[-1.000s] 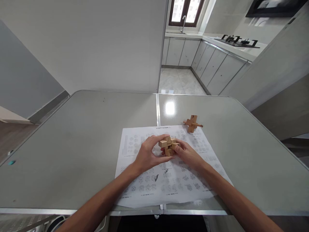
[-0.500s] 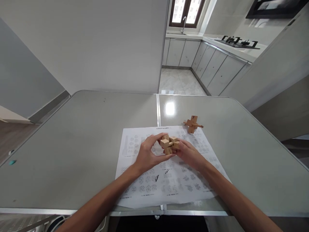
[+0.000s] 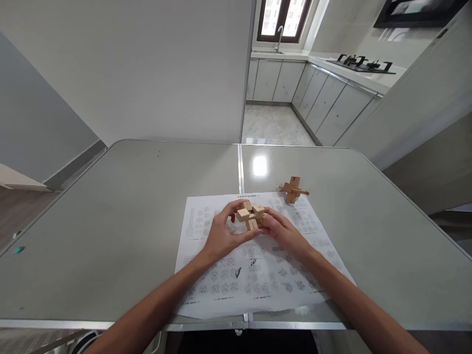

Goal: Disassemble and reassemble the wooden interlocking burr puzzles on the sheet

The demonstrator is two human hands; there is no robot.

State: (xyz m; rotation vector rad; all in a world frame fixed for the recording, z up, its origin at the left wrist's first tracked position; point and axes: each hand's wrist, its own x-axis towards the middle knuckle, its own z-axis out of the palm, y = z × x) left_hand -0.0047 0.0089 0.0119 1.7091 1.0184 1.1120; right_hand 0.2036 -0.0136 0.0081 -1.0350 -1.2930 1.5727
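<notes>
A pale wooden burr puzzle (image 3: 251, 216), made of interlocking blocks, is held between both hands above a printed sheet (image 3: 221, 302). My left hand (image 3: 223, 231) curves round its left side, fingers at the back and thumb along the front lower edge. On the right side, my right hand (image 3: 280, 228) grips it with thumb and fingers; some of those fingertips are hidden behind the blocks. A second, darker wooden puzzle (image 3: 293, 190) of crossed pieces rests at the sheet's upper right corner, apart from both hands.
The sheet with rows of small diagrams lies on a grey table (image 3: 92, 236) with a metal edge and a central seam (image 3: 241, 169). A small teal object (image 3: 18, 250) sits at the far left edge. Beyond the table are a wall and a kitchen with a stove (image 3: 361, 64).
The pale puzzle has turned a little and shifted slightly left and up, with both hands moving along. The darker puzzle stays in its place on the table.
</notes>
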